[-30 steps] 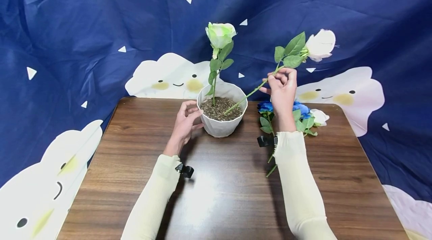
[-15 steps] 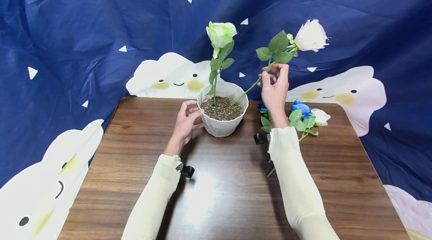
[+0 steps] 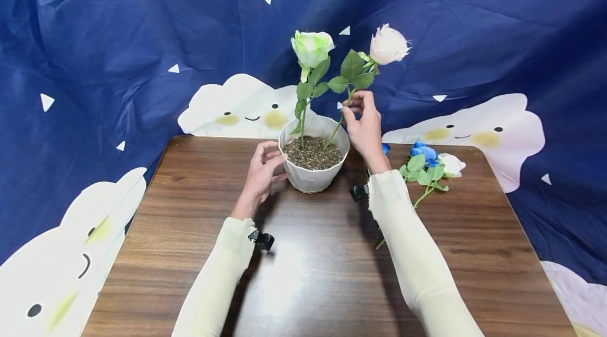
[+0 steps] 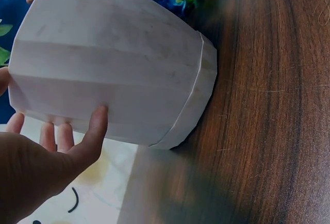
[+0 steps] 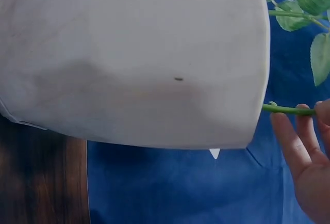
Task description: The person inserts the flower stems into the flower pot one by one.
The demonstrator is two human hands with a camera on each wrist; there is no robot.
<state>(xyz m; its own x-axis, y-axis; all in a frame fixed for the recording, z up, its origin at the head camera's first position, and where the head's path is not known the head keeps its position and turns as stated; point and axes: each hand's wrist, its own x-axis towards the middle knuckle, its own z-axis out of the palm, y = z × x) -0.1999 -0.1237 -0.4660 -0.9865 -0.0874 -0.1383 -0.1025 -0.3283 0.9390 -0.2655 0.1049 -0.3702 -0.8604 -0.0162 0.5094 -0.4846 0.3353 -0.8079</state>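
Observation:
A white faceted flower pot (image 3: 310, 180) full of soil (image 3: 310, 155) stands toward the back of the table. My left hand (image 3: 260, 176) touches its left side, the fingers spread over the outer wall, as the left wrist view also shows. A green-and-white rose (image 3: 312, 48) rises upright from the soil. To the right of it, a pale pinkish-white rose (image 3: 390, 45) leans rightward, its lower stem end at the soil inside the pot. My right hand (image 3: 366, 129) pinches this rose's stem (image 5: 289, 110) below the leaves, just beyond the rim in the right wrist view.
Beyond my right forearm, blue roses (image 3: 423, 154) and a white rose (image 3: 452, 165) lie on the brown wooden table (image 3: 303, 274). A blue curtain (image 3: 142, 21) with smiling cloud prints hangs behind the table's back edge.
My right hand has moved left, bringing the pinkish-white rose from a strong slant to a more upright stance. More of the lying roses shows now. My left hand and the pot stay put.

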